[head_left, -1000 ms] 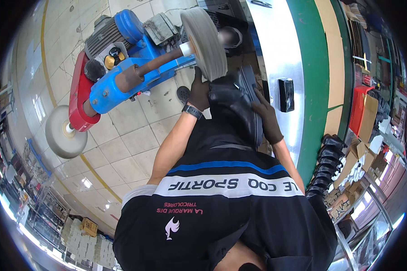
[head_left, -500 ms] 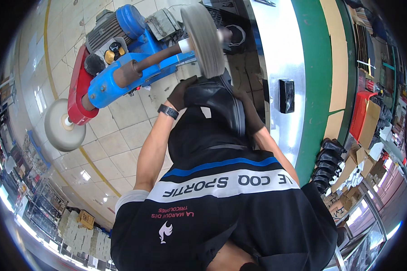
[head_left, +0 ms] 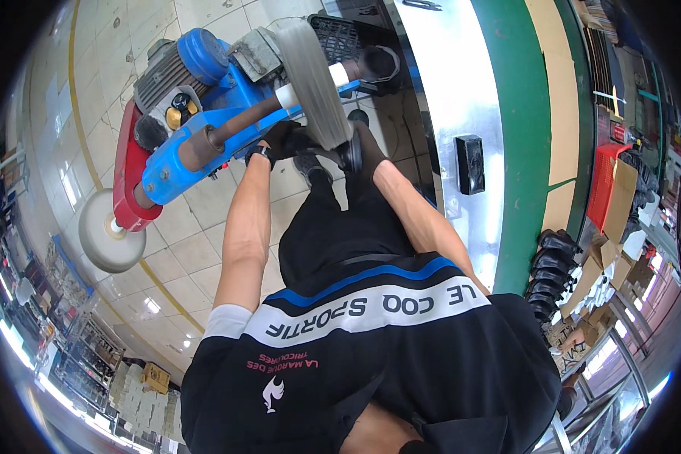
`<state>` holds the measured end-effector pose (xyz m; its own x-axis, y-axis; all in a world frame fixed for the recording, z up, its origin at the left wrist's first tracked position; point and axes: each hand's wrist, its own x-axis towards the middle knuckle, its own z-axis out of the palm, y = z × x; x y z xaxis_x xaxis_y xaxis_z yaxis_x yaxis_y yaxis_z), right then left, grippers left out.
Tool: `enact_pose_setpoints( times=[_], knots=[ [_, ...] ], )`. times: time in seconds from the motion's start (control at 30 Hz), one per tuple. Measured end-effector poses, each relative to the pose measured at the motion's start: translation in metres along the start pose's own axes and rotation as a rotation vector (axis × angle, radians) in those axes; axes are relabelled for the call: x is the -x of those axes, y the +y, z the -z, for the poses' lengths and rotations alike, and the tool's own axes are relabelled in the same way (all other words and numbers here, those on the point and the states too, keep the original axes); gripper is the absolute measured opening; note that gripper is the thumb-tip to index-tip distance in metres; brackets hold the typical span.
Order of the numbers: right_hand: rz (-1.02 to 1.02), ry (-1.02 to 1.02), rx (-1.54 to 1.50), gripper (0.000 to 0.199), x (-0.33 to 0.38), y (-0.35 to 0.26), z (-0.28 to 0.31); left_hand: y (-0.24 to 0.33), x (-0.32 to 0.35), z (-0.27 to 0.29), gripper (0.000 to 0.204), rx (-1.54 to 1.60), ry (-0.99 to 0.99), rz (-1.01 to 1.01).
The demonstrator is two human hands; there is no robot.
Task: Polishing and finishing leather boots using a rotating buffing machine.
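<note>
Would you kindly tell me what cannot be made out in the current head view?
In the head view:
Black shoe: largely hidden by the grey wheel.
Left hand: fingers lost, dark against dark.
Right hand: fingertips indistinct, black glove beside black shoe.
Grey wheel: surface texture blurred, apparently by spinning.

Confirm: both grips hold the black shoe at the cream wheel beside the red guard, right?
Wrong wheel: in the head view, the left grip and right grip hold the black shoe at the grey wheel, not the cream wheel beside the red guard.
</note>
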<state>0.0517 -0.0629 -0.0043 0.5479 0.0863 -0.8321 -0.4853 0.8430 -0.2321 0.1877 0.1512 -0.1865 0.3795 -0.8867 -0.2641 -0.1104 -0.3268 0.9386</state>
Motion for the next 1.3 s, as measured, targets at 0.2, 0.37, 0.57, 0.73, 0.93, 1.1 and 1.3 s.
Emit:
enact_pose_setpoints(
  times=[0.2,0.37,0.57,0.73,0.93,1.1,1.3],
  knots=[
    [-0.175,0.087,-0.034,0.037,-0.044,-0.003,0.041,-0.039,-0.035,-0.017,0.027,0.003,-0.069,0.061],
    [-0.328,0.111,0.050,0.036,-0.044,0.001,0.027,-0.074,0.000,-0.015,0.026,0.008,-0.063,0.155],
    [0.229,-0.316,0.721,0.039,-0.043,0.018,0.059,-0.020,0.041,-0.048,0.025,0.005,-0.065,0.233],
    [-0.076,-0.176,0.217,0.050,0.108,-0.016,0.064,0.198,0.053,-0.059,0.032,0.750,0.020,0.098],
    [0.338,-0.056,0.948,0.091,0.256,-0.010,0.069,0.303,0.059,-0.092,0.036,0.034,-0.152,-0.448],
    [0.751,0.352,0.834,0.093,0.328,0.019,0.009,0.410,0.067,-0.082,0.033,0.291,-0.370,-0.522],
    [1.333,0.331,0.542,0.078,0.325,0.031,0.000,0.445,0.074,-0.068,0.034,-0.062,-0.442,-0.757]
  ],
)
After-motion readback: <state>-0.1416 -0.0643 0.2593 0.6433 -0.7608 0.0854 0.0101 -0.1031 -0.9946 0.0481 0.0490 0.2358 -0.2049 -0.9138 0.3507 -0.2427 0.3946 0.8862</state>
